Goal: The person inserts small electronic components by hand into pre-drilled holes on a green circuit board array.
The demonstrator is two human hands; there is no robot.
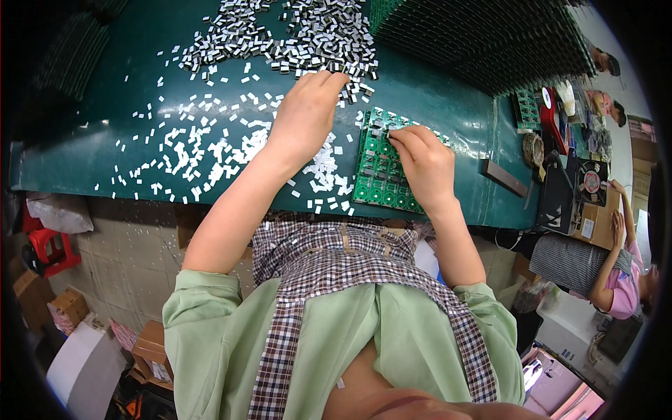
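Note:
My left hand (304, 119) reaches to the near edge of a pile of small black parts with white tops (329, 42). Its fingers are bent together and the tips point down among the parts; what they hold, if anything, is hidden. Over a green circuit board panel (378, 185) my right hand (428, 166) is closed in a pinch, thumb and forefinger at the board's upper part. Something small and dark shows at those fingertips, too small to name. The panel carries rows of round marks and several dark parts.
Small white slips (224, 157) lie scattered across the green table (105, 143). Stacked green boards (483, 42) stand at the far right, with a dark bar (504, 178) nearer me. A red stool (54, 252) is at lower left. Another person (616, 280) works at right.

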